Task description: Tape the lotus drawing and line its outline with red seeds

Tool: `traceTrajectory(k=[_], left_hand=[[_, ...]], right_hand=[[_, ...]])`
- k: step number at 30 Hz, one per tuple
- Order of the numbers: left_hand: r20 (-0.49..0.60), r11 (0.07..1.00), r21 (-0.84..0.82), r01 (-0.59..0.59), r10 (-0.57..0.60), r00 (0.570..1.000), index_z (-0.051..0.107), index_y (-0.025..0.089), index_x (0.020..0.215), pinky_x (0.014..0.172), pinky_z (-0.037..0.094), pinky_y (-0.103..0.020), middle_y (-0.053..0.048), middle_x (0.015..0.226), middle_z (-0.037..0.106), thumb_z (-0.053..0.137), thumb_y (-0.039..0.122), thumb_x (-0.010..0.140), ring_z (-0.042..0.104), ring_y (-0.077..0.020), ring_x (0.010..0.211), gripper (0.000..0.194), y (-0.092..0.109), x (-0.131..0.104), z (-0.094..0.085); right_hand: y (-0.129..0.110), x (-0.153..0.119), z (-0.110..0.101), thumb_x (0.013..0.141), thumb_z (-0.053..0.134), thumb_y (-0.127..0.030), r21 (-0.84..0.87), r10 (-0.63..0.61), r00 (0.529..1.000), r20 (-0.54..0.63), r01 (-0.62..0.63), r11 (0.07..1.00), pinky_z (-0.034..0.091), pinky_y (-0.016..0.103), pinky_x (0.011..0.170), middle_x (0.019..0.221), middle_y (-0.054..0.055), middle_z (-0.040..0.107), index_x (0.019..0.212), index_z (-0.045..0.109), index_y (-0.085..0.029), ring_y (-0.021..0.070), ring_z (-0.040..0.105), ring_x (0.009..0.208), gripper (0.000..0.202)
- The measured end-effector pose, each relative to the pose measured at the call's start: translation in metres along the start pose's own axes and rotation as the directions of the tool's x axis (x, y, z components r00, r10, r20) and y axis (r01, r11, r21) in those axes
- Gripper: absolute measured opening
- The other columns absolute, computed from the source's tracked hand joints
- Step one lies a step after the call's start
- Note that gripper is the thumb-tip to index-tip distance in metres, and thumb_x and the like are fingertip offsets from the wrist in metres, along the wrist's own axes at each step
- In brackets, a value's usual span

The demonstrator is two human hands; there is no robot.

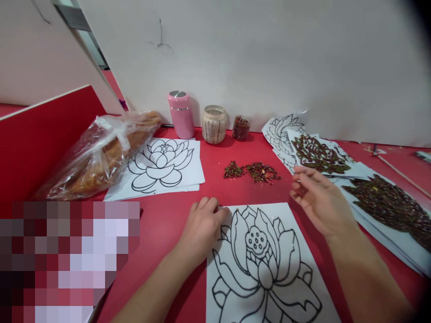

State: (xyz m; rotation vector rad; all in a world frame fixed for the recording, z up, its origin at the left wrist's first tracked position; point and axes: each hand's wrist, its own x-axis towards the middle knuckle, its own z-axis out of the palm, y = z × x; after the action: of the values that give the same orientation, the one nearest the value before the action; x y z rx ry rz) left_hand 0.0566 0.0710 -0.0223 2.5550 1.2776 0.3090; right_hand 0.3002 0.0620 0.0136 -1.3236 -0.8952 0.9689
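Note:
A white sheet with a black-line lotus drawing point(266, 273) lies in front of me on the red table. Curled fingers of my left hand point(204, 226) rest at its upper left edge, the thumb over the paper; whatever lies under them is hidden. Raised beside the sheet's upper right, my right hand point(316, 199) has its fingertips drawn together in a pinch; anything between them is too small to make out. Beyond the sheet are a small pile of green beans point(233, 170) and a pile of dark red beans point(261, 172).
A pink flask point(182, 116), a beige jar point(214, 125) and a clear cup of beans point(241, 128) stand along the white partition. Left are lotus drawings point(164, 168) and bread-like food in a plastic bag point(107, 157). Bean-covered sheets point(387, 204) lie right.

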Motion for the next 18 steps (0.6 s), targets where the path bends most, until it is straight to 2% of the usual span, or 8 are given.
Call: traceTrajectory(k=[2, 3, 5, 6, 9, 18], left_hand=[[0.001, 1.0, -0.015, -0.009, 0.009, 1.0, 0.06, 0.02, 0.093, 0.064, 0.031, -0.03, -0.006, 0.082, 0.049, 0.039, 0.003, 0.074, 0.039, -0.0196, 0.079, 0.033, -0.001, 0.0, -0.001], [-0.003, 1.0, -0.021, -0.012, 0.012, 1.0, 0.06, 0.021, 0.092, 0.064, 0.031, -0.03, -0.005, 0.082, 0.049, 0.039, 0.004, 0.074, 0.039, -0.0195, 0.079, 0.032, -0.001, 0.0, -0.001], [-0.019, 0.999, -0.031, -0.009, 0.009, 1.0, 0.061, 0.022, 0.092, 0.064, 0.031, -0.03, -0.005, 0.082, 0.049, 0.04, 0.005, 0.076, 0.039, -0.0192, 0.079, 0.031, -0.002, 0.0, -0.001], [-0.023, 0.999, -0.037, -0.006, 0.005, 1.0, 0.061, 0.023, 0.091, 0.064, 0.03, -0.03, -0.005, 0.082, 0.049, 0.04, 0.005, 0.076, 0.039, -0.019, 0.079, 0.031, -0.002, -0.001, -0.002], [-0.022, 0.998, -0.059, 0.005, -0.006, 1.0, 0.061, 0.024, 0.088, 0.066, 0.03, -0.029, -0.004, 0.083, 0.049, 0.042, 0.006, 0.076, 0.04, -0.018, 0.08, 0.029, -0.002, -0.002, -0.003], [0.016, 0.996, -0.088, -0.016, 0.018, 1.0, 0.061, 0.025, 0.092, 0.068, 0.03, -0.029, -0.002, 0.083, 0.052, 0.043, 0.009, 0.078, 0.042, -0.0173, 0.081, 0.028, -0.004, -0.002, -0.008]], right_hand=[[0.004, -0.007, 0.014, 0.073, 0.059, -0.031, -0.241, -0.028, 0.982, 0.185, 0.073, 0.968, 0.046, 0.024, 0.061, 0.078, 0.0, 0.056, 0.092, 0.058, -0.024, 0.0101, 0.052, 0.068, 0.02], [0.008, -0.01, 0.022, 0.073, 0.058, -0.031, -0.333, -0.025, 0.955, 0.296, 0.128, 0.934, 0.046, 0.025, 0.063, 0.079, 0.0, 0.057, 0.093, 0.058, -0.022, 0.0113, 0.053, 0.07, 0.021], [0.015, -0.015, 0.037, 0.075, 0.055, -0.03, -0.424, -0.025, 0.886, 0.463, 0.246, 0.872, 0.046, 0.026, 0.065, 0.081, 0.002, 0.058, 0.093, 0.056, -0.021, 0.0125, 0.054, 0.073, 0.02], [0.018, -0.016, 0.042, 0.077, 0.053, -0.029, -0.441, -0.031, 0.859, 0.511, 0.292, 0.849, 0.046, 0.026, 0.065, 0.082, 0.002, 0.058, 0.092, 0.056, -0.02, 0.0127, 0.054, 0.073, 0.019], [0.028, -0.014, 0.049, 0.079, 0.05, -0.028, -0.469, -0.05, 0.828, 0.559, 0.365, 0.805, 0.047, 0.027, 0.066, 0.085, 0.003, 0.056, 0.093, 0.055, -0.02, 0.0131, 0.053, 0.073, 0.017], [0.037, -0.008, 0.043, 0.082, 0.045, -0.03, -0.495, -0.057, 0.836, 0.546, 0.377, 0.783, 0.046, 0.031, 0.072, 0.088, 0.005, 0.056, 0.094, 0.054, -0.02, 0.0156, 0.054, 0.08, 0.018]])
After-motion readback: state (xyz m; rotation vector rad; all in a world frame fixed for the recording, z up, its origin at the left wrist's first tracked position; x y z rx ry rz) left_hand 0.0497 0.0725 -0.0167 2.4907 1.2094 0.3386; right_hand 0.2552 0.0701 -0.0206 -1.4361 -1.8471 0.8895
